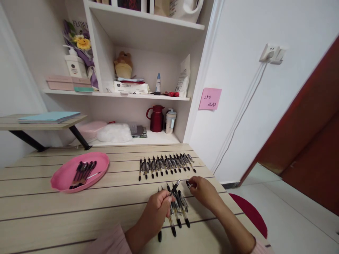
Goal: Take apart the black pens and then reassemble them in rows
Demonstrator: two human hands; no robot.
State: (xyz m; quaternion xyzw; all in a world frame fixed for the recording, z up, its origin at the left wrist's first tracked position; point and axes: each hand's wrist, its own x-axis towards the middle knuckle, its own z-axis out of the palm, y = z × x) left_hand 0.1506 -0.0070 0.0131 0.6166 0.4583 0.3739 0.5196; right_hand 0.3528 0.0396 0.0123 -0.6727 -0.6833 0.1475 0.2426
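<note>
My left hand (156, 210) is closed around a pen (174, 187), its pointed tip sticking up and to the right. Just right of that tip, my right hand (202, 190) pinches a small black piece (188, 184) that looks like a pen cap. Beneath and beside my left hand lie several black-ended pens (180, 208) with clear barrels, partly covered by the hand. Farther back, a neat row of similar pens (166, 164) stretches across the table, with dark shiny pieces lying between them.
A pink tray (62, 174) at the left holds several dark slim items and a white stick. Behind the table (119, 215) stand white shelves (148, 21) with a red jug (156, 119) and a pale cup (170, 121). A small raised stand (60, 121) is at left.
</note>
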